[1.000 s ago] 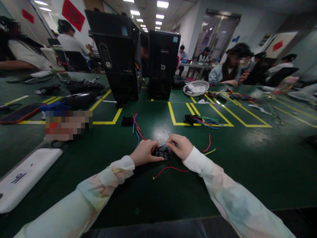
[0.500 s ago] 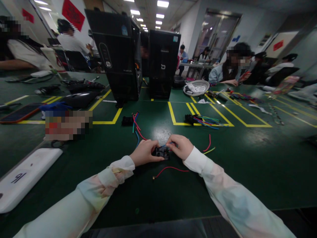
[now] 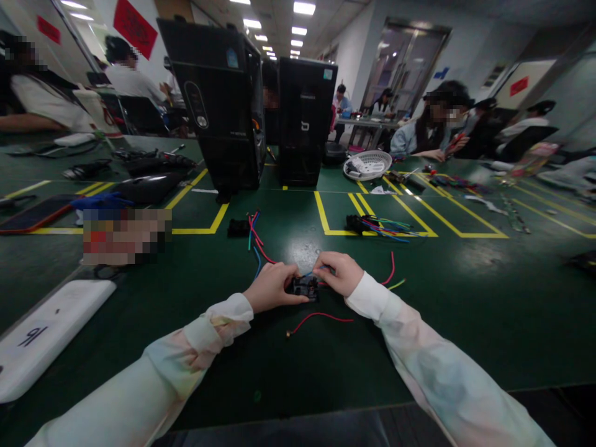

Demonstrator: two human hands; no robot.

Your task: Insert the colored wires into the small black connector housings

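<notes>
My left hand is closed around the left side of a small black plastic connector block, thumb along its near edge. At the block's far right corner, my right hand pinches a thin blue wire between thumb and fingertips. The wire's end is too small to make out. Close in front of the block lies a loose red wire with a small metal terminal on its left end. Red and blue wires run from behind my left hand toward another black connector.
A wired black connector lies within yellow tape lines on the green table. Two black computer towers stand at the back, beside a white basket. A white power strip lies at left. Other people sit around.
My hands stay at the connector block, with only a slight shift of the right fingers. The whole view has moved a little.
</notes>
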